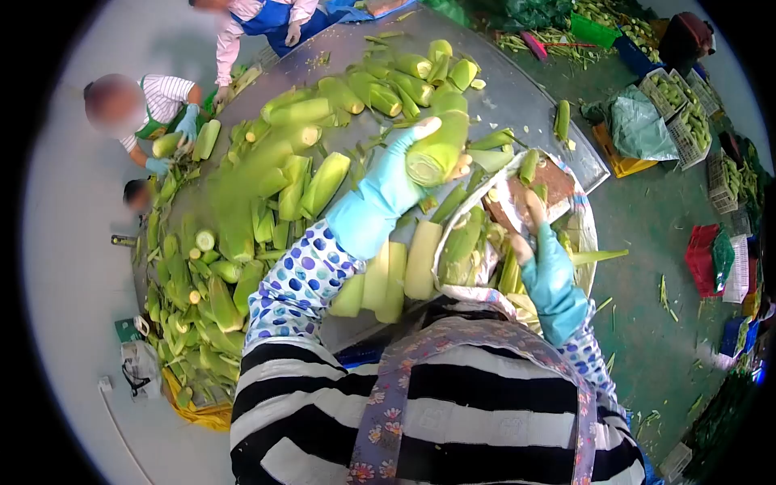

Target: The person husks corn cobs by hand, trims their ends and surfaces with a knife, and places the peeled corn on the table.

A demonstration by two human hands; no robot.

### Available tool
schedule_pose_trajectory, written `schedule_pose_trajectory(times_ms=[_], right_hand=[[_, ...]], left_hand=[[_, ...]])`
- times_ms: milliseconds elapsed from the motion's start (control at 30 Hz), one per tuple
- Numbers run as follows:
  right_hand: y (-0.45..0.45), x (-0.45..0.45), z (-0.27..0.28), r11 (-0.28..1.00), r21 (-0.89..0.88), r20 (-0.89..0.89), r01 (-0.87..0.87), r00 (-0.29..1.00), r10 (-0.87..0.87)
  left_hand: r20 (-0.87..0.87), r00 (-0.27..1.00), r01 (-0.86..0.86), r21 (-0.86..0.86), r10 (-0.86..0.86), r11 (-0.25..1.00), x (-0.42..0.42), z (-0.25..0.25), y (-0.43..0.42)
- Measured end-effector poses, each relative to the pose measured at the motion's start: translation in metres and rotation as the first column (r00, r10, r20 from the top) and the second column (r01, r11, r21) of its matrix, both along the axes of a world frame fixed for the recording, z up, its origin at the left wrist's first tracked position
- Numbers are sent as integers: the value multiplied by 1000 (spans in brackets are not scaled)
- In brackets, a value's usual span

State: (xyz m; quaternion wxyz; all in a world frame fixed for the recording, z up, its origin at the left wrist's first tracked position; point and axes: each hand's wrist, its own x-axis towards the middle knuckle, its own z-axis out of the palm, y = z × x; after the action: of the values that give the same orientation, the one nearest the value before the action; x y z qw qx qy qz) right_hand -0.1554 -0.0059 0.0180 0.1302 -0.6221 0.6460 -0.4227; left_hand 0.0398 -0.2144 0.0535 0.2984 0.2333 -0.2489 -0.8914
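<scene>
A thick green ear of corn in its husk [440,141], its cut end facing me, is held in my left hand [410,158], which wears a light blue glove with the fingertips bare. My right hand [543,255], gloved the same way, has its fingers closed over an open white sack [443,257]; what it grips is too unclear to name. Just beyond those fingers a brown board [554,182] lies at the sack's rim. Husk pieces fill the sack. Several pale trimmed ears [422,260] lie side by side left of the sack.
A large heap of husked corn [214,303] covers the left of the metal table [517,89]. Two co-workers stand at its far left edge, one with blue-gloved hands [187,125] at corn. Crates [667,93] and a yellow crate [626,153] stand on the floor at right.
</scene>
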Motion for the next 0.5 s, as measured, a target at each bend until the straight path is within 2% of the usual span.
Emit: schedule_pose_trajectory(times_ms=[33, 100, 133, 233, 333, 400, 467, 500], right_hand=[[0, 0, 4, 999, -16, 15, -29, 999, 29], [4, -1, 6, 994, -67, -8, -89, 996, 89], [7, -3, 5, 990, -87, -23, -112, 994, 111], [22, -12, 2, 978, -132, -58, -162, 986, 156], [36, -22, -5, 964, -179, -82, -198, 979, 186], [45, -25, -6, 961, -166, -22, -222, 975, 221], [51, -27, 1, 961, -68, 256, -267, 927, 275], [55, -30, 8, 960, 6, 300, -279, 917, 264]], left_hand=[[-23, 1000, -10, 105, 12, 994, -11, 0, 15], [-74, 995, 80, 254, -63, 964, -28, 4, 47], [-169, 981, 135, 241, -95, 961, -36, -8, 57], [-30, 998, 62, 227, -57, 972, -56, -14, 96], [4, 1000, 29, 238, -31, 971, -71, -11, 126], [16, 999, 28, 222, -32, 975, -75, -13, 143], [64, 998, 12, 168, -23, 986, -77, -20, 156], [88, 996, 7, 139, -20, 990, -79, -21, 161]])
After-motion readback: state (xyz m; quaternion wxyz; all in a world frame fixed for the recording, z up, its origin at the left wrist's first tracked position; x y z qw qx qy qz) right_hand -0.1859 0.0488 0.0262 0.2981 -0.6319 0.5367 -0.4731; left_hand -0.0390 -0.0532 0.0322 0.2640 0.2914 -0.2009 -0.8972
